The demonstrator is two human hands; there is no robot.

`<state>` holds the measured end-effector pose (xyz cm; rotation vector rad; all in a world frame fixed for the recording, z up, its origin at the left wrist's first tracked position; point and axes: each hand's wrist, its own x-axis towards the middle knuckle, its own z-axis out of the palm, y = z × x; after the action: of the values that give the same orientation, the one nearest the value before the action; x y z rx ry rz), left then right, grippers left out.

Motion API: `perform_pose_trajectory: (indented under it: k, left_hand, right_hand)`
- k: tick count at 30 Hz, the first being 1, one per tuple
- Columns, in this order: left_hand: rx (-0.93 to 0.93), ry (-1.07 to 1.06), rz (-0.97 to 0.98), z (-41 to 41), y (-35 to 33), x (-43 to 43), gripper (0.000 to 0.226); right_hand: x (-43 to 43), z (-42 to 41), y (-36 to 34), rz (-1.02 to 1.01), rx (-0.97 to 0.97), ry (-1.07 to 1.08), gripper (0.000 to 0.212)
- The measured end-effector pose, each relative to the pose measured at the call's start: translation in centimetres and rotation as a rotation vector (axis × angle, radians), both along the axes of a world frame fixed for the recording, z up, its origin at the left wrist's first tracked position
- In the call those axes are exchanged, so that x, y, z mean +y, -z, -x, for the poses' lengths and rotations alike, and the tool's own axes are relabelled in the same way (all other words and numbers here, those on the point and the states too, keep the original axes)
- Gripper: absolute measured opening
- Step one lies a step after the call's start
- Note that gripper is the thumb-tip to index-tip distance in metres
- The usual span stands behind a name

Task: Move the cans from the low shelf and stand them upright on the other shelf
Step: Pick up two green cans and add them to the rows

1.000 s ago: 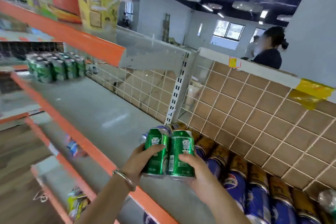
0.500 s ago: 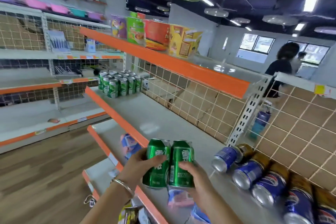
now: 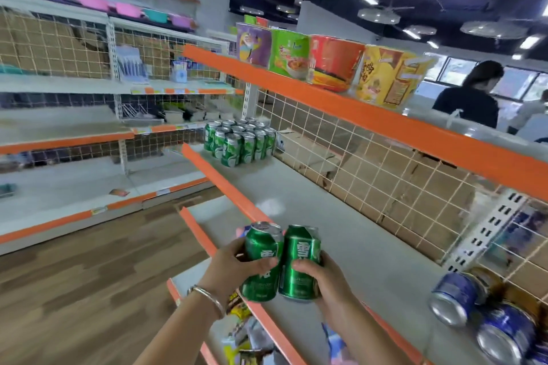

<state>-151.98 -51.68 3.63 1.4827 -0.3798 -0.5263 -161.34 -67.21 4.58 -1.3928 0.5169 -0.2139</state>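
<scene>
Head view: left hand (image 3: 234, 265) wraps around a green can (image 3: 262, 261), thumb across its front, bracelet (image 3: 207, 299) on the wrist. Right hand (image 3: 323, 278) grips a second green can (image 3: 299, 262), thumb on the label. Both cans are roughly upright, tilted slightly apart at the tops, sides touching, held in the air over the orange front edge of the grey middle shelf (image 3: 341, 231). Far end of the same shelf: cluster of green cans (image 3: 240, 139) standing upright, well apart from the hands. Blue cans (image 3: 462, 299) lie on their sides at the right end by the wire mesh back (image 3: 385, 169). Upper shelf carries instant noodle bowls (image 3: 332, 59). Snack packets (image 3: 240, 332) on the lower shelf below the hands. Another person (image 3: 471, 95) stands behind the shelving, back right.
</scene>
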Motion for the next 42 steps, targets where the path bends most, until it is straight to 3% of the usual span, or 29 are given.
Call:
perform_pose_trajectory:
  k: [6, 12, 17, 21, 24, 27, 34, 40, 42]
  left_hand:
    - [0.121, -0.015, -0.009, -7.0, 1.0, -1.3, 0.030]
    - [0.257, -0.049, -0.048, -15.5, 2.1, -2.7, 0.076]
    - [0.254, -0.068, -0.063, -20.3, 2.4, -4.3, 0.069]
    - [0.215, -0.048, -0.061, -24.0, 2.2, -6.0, 0.077]
    - [0.202, -0.025, -0.030, -27.1, 2.1, -7.3, 0.056]
    - [0.133, 0.024, -0.010, -30.1, 2.1, -8.4, 0.027]
    - [-0.135, 0.221, -0.064, -37.5, 4.1, -11.0, 0.048]
    - [-0.333, 0.333, -0.081, -40.7, 5.8, -11.7, 0.066]
    - [-0.391, 0.400, -0.119, -41.7, 6.3, -11.7, 0.069]
  right_hand:
    - [-2.1, -7.7, 1.0, -0.046, 0.037, -0.115, 0.072]
    - [-3.8, -16.2, 1.5, -0.147, 0.012, -0.181, 0.056]
    - [-5.1, -22.2, 2.8, -0.026, 0.038, -0.071, 0.043]
    - [-6.4, -26.4, 3.6, 0.009, 0.017, 0.060, 0.055]
    - [-7.7, -29.5, 4.1, 0.050, -0.022, 0.163, 0.072]
    - [-8.6, -32.4, 5.0, 0.092, -0.046, 0.248, 0.087]
    - [-10.2, -36.7, 6.9, 0.318, -0.075, 0.345, 0.081]
    - [-11.5, -38.9, 6.8, 0.627, 0.046, 0.460, 0.067]
    - [-12.6, -40.3, 6.9, 0.751, 0.111, 0.532, 0.077]
